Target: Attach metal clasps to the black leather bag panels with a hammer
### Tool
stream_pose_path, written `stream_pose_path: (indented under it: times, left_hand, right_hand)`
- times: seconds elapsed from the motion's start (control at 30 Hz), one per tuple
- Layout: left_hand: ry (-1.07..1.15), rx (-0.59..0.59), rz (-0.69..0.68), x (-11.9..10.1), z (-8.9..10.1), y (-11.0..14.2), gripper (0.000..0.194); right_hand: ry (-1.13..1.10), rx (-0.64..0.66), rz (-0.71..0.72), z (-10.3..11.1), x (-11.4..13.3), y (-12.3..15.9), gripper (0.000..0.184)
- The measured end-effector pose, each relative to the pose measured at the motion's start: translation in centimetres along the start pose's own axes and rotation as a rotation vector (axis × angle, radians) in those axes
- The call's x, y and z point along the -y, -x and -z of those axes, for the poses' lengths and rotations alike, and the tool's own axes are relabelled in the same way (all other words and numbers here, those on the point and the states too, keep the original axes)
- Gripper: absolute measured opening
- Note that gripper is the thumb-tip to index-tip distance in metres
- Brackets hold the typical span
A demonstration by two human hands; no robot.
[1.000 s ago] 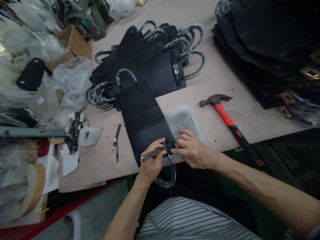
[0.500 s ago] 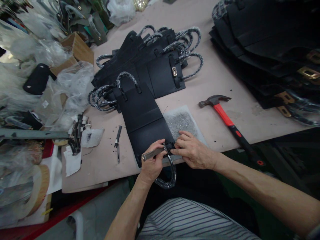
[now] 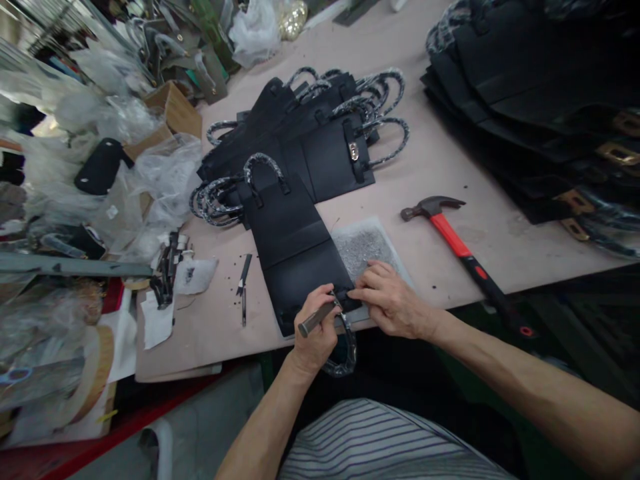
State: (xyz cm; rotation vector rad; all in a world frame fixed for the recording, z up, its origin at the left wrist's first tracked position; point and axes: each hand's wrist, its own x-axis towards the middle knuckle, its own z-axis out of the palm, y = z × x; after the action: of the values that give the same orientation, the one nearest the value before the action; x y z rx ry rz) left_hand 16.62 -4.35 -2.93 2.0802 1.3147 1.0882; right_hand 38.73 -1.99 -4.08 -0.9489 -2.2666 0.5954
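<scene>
My left hand is closed around a metal punch, its shank tilted and its tip over the near edge of a black bag panel. My right hand pinches the panel's near right edge, index fingertip by the base of a plastic-wrapped handle; its thumb is partly hidden. That handle hangs over the table's front edge. Under the panel's right side lies a pale slab with a pitted grey surface. A claw hammer with a red and black grip rests to the right.
Behind lies a pile of black bag panels with wrapped handles. Another stack with gold fittings fills the right. A cutter knife and a thin metal rod lie left. Plastic bags and a cardboard box crowd the left side.
The camera view has shifted slightly, moving the scene right and down. The punch's upper end tips lower and nearer to me. My right fingertips remain at the panel's edge.
</scene>
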Motion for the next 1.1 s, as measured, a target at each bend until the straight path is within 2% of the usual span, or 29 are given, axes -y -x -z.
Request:
stream_pose_path:
  times: [0.13,0.63,0.83,0.9,1.0,1.03,1.1]
  left_hand:
    - [0.028,0.012,0.028,0.2,0.1,-0.2,0.01]
    - [0.083,0.049,0.011,0.4,-0.1,-0.9,0.013]
    - [0.083,0.101,0.01,-0.3,-0.3,-1.8,0.018]
    - [0.078,0.111,0.02,-0.4,-0.4,-2.0,0.019]
    - [0.091,0.105,0.023,-0.3,-0.5,-2.0,0.019]
    - [0.093,0.103,0.019,-0.2,-0.5,-1.9,0.019]
    - [0.087,0.1,0.012,-0.2,-0.5,-1.8,0.021]
  right_hand:
    - [-0.038,-0.06,-0.036,-0.1,-0.2,-0.2,0.038]
    - [-0.037,-0.079,-0.046,-0.3,-0.1,-0.4,0.036]
    - [-0.092,-0.221,-0.07,0.0,0.1,-0.8,0.037]
    - [-0.034,-0.316,-0.158,1.0,-0.2,-0.5,0.036]
    - [0.253,-0.414,-0.394,3.4,-1.5,1.3,0.03]
    - [0.376,-0.394,-0.492,4.2,-2.2,2.2,0.029]
    - [0.587,-0.266,-0.699,5.8,-3.6,4.1,0.035]
